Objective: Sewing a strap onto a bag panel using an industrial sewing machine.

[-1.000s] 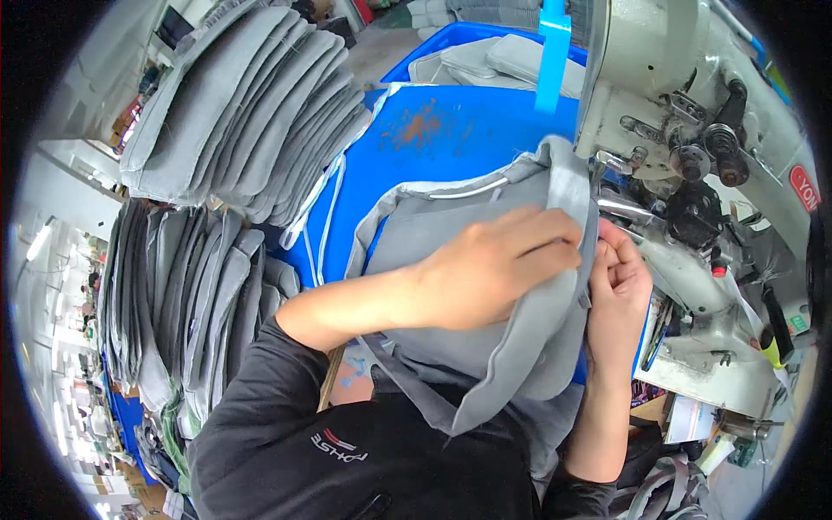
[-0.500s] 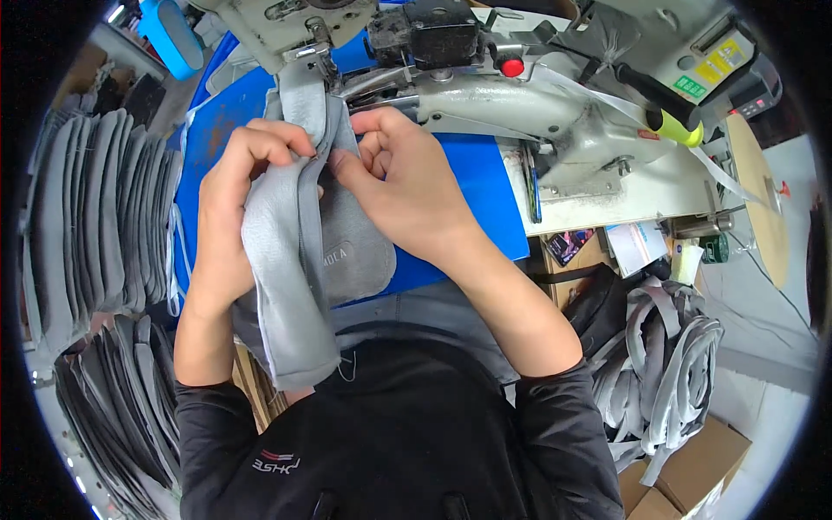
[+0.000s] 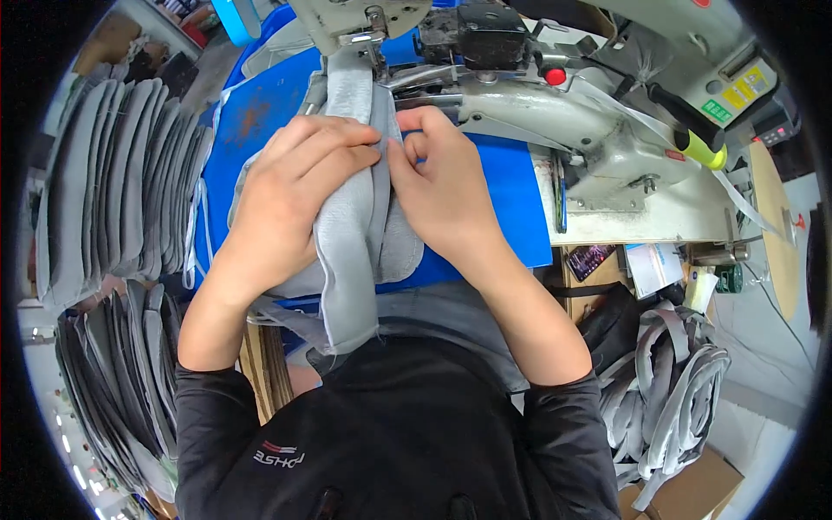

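A long light-grey fabric strip [image 3: 347,251] runs from under the sewing machine's presser foot [image 3: 373,48] toward my body, its near end hanging at the table edge. My left hand [image 3: 290,195] lies across the strip with its fingers bent together over the folded fabric; its thumb is hidden beneath. Close to the foot, my right hand [image 3: 438,186] pinches the fabric's right edge between thumb and curled forefinger. A larger grey fabric panel [image 3: 403,247] with a rounded corner lies under the strip, partly covered by both hands.
The blue work surface [image 3: 516,191] surrounds the fabric. The machine's pale arm [image 3: 529,113] stretches right, beside a pen-like tool [image 3: 561,199]. Stacked grey panels [image 3: 104,182] stand at left. Bundled grey strips [image 3: 667,390] hang at right, above a cardboard box [image 3: 698,485].
My left hand has gone from pinching the strip's edges to lying over it. The strip now sits flatter. The whole view has shifted slightly, moving the scene right.
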`<state>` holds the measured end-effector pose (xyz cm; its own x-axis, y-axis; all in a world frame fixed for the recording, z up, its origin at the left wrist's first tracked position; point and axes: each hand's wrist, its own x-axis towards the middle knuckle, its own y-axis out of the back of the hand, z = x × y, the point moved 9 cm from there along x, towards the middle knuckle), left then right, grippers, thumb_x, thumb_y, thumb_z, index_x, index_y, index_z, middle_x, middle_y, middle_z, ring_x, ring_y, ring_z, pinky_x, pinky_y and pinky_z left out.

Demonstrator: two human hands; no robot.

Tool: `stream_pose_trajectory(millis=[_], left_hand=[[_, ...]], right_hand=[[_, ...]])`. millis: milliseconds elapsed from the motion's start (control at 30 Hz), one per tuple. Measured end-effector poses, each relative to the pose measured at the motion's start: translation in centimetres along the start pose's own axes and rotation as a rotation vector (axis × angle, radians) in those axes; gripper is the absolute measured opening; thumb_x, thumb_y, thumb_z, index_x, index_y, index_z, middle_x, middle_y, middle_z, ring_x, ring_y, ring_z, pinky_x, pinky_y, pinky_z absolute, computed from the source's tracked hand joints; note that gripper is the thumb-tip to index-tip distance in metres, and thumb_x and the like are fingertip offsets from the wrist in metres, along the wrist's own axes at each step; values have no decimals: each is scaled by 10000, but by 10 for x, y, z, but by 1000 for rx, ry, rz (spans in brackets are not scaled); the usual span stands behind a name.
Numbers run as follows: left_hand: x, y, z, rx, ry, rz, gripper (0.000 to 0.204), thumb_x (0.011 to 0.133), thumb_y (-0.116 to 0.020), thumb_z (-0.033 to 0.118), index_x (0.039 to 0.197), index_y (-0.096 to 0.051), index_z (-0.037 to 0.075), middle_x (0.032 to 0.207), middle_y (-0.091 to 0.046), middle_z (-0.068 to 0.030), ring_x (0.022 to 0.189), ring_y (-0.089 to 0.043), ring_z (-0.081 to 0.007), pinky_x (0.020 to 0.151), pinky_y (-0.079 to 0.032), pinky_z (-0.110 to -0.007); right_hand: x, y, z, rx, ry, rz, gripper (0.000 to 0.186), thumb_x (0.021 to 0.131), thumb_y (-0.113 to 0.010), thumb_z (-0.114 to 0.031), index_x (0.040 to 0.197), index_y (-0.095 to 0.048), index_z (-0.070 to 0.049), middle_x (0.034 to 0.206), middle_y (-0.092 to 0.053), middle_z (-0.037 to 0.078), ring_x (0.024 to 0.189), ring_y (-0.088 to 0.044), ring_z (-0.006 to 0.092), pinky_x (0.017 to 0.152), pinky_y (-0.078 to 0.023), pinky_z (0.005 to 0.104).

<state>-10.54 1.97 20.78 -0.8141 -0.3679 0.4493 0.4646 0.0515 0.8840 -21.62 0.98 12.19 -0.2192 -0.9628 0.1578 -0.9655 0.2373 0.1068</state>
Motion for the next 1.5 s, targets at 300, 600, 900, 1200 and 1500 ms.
stream_pose_trajectory(millis=[300, 600, 900, 1200, 1500], left_hand=[[0, -3, -1, -15, 7, 16, 401, 653, -644, 6, 1054, -658, -18, 1116, -656, -128, 1045, -604, -319, 890, -506, -392], [-7, -13, -17, -40, -43, 35, 433, 692, -614, 76, 1117, -633, -8, 1195, -622, -144, 1091, -602, -339, 918, -500, -396], [-5, -18, -12, -89, -42, 45, 517, 638, -673, 115, 1139, -613, 1, 1222, -595, -136, 1079, -607, -334, 895, -526, -384], [3, -15, -22, 69, -29, 120, 513, 628, -668, 152, 1120, -628, 11, 1178, -608, -123, 1106, -583, -332, 901, -495, -417], [-6, -17, -7, 151, -210, 283, 277, 650, -656, 176, 903, -660, 64, 968, -630, -55, 851, -635, -227, 660, -517, -307]], right_hand=[[2, -7, 11, 195, 51, 59, 125, 930, -570, -14, 1041, -543, 37, 703, -615, 91, 576, -527, 111, 522, -401, 288], [14, -12, 23, 478, 15, 76, 164, 993, -500, -12, 1141, -566, 11, 943, -675, 51, 856, -608, 80, 764, -472, 218], [3, -7, 17, 386, -22, 34, 167, 1025, -483, -44, 1156, -554, 30, 965, -685, 60, 867, -622, 67, 765, -479, 198], [22, -7, 26, 382, -7, 17, 126, 1022, -496, -48, 1107, -559, 21, 924, -683, 55, 809, -613, 48, 701, -473, 191], [19, -12, 20, 412, 37, 4, 109, 988, -547, -25, 1083, -557, 29, 874, -664, 38, 762, -592, 45, 664, -457, 188]])
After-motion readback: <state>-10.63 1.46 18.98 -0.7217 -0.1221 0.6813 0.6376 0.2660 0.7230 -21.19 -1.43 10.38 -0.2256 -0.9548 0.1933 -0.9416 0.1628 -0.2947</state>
